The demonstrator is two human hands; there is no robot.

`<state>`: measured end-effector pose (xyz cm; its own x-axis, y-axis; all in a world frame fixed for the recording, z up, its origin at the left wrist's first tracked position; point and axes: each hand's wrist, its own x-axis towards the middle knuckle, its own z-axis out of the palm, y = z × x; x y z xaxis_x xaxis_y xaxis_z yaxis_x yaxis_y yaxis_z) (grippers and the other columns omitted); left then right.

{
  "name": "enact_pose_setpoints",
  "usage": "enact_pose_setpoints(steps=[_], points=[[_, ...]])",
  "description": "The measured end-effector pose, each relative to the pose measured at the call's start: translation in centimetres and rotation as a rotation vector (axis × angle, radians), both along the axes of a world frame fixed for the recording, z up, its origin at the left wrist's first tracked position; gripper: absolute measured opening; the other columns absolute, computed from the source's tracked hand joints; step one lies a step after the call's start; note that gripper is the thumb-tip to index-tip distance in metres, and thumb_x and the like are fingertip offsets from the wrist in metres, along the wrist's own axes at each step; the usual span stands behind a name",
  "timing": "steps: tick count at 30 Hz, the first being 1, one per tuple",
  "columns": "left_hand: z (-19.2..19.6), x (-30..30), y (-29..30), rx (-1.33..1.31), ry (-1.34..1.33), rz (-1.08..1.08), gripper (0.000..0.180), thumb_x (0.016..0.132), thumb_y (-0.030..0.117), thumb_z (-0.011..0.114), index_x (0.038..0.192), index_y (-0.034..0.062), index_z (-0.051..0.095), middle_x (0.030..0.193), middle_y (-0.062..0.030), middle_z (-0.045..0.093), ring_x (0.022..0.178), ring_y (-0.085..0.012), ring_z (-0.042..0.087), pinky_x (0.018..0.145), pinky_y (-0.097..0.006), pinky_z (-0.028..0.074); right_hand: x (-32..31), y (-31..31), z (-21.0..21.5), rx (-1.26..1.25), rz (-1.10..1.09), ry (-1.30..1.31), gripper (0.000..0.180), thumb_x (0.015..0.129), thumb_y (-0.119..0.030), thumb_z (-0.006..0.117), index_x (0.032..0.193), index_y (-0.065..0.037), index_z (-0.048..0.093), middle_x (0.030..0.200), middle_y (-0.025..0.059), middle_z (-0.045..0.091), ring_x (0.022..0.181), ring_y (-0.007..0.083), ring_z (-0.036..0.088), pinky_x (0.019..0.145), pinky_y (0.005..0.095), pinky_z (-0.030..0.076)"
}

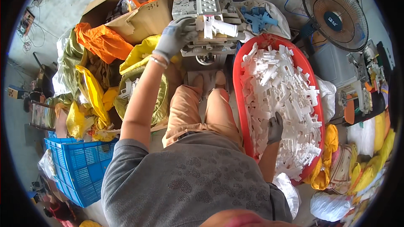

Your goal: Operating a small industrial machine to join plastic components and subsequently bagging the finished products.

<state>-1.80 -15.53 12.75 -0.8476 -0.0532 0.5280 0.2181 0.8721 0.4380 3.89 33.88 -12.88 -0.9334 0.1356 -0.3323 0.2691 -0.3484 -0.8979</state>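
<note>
My left hand (176, 37), in a grey glove, reaches to the left side of a press-like machine (207, 4). Its fingers are apart, close beside a white plastic pistol-shaped piece (219, 28) lying on the machine's bed under the metal head. Nothing shows in that hand. At my right, a long red tub (241, 113) is heaped with similar white plastic pieces (277, 73). Over the near part of the heap is my right hand (275, 130), in a darker-looking glove, with fingers stretched out and slightly apart. Whether its fingertips touch a piece cannot be made out.
A cardboard box (145, 21) and orange and yellow bags (101, 44) crowd the left, above a blue crate (80, 172). Beyond the tub stand a sack with blue pieces (259, 19) and a fan (334, 17). More sacks (330, 206) lie at lower right.
</note>
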Motion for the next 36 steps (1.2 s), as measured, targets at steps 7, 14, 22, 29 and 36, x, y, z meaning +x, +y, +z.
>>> enact_pose_setpoints(steps=[7, 14, 22, 29, 36], points=[[0.5, -2.1, 0.1, 0.107, 0.0, -0.121, 0.038, 0.075, 0.021, 0.069, 0.109, 0.0063, 0.059, 0.1, -0.0169, 0.064, 0.093, -0.0339, 0.061, 0.078, -0.038, 0.048, -2.2, -4.2, 6.5, -0.22, 0.098, 0.197, 0.043, 0.087, -0.003, 0.055, 0.129, -0.001, 0.044, 0.098, 0.0012, 0.055, 0.077, 0.0083, 0.049, 0.07, 0.0221, 0.043], [-1.8, 3.1, -1.6, 0.27, 0.243, 0.182, 0.038, 0.071, 0.016, 0.075, 0.106, 0.0073, 0.063, 0.095, -0.0121, 0.065, 0.088, -0.0286, 0.063, 0.078, -0.034, 0.049, -10.0, -16.1, 20.5, 0.04, 0.315, 0.512, 0.038, 0.086, -0.002, 0.054, 0.124, -0.001, 0.049, 0.105, 0.0041, 0.056, 0.078, 0.009, 0.05, 0.071, 0.0211, 0.043], [-10.1, 17.2, -8.3, 0.38, 0.026, 0.67, 0.033, 0.08, 0.016, 0.067, 0.11, 0.0062, 0.063, 0.1, -0.0102, 0.067, 0.089, -0.018, 0.065, 0.079, -0.029, 0.05, -17.0, -26.3, 24.2, 0.685, 0.662, 1.128, 0.033, 0.082, 0.001, 0.056, 0.114, -0.004, 0.059, 0.11, 0.007, 0.059, 0.095, 0.0157, 0.056, 0.08, 0.0253, 0.046], [-17.5, 23.1, -10.7, 0.739, 0.078, 0.716, 0.034, 0.083, 0.019, 0.068, 0.111, 0.0025, 0.061, 0.092, -0.0019, 0.064, 0.081, -0.0102, 0.058, 0.076, -0.023, 0.046, -18.1, -26.2, 25.4, 1.133, 0.9, 1.168, 0.041, 0.086, -0.007, 0.053, 0.126, -0.016, 0.054, 0.122, 0.0116, 0.052, 0.114, 0.0277, 0.049, 0.1, 0.0305, 0.036], [-20.8, 22.6, -11.9, 0.6, -0.017, 0.841, 0.033, 0.087, 0.018, 0.063, 0.115, 0.0019, 0.06, 0.108, -0.0102, 0.065, 0.093, -0.0177, 0.062, 0.08, -0.029, 0.049, -15.1, -22.1, 25.7, 0.659, 0.537, 1.12, 0.039, 0.088, -0.015, 0.057, 0.125, -0.003, 0.049, 0.119, 0.0159, 0.053, 0.114, 0.0298, 0.05, 0.095, 0.035, 0.039]])
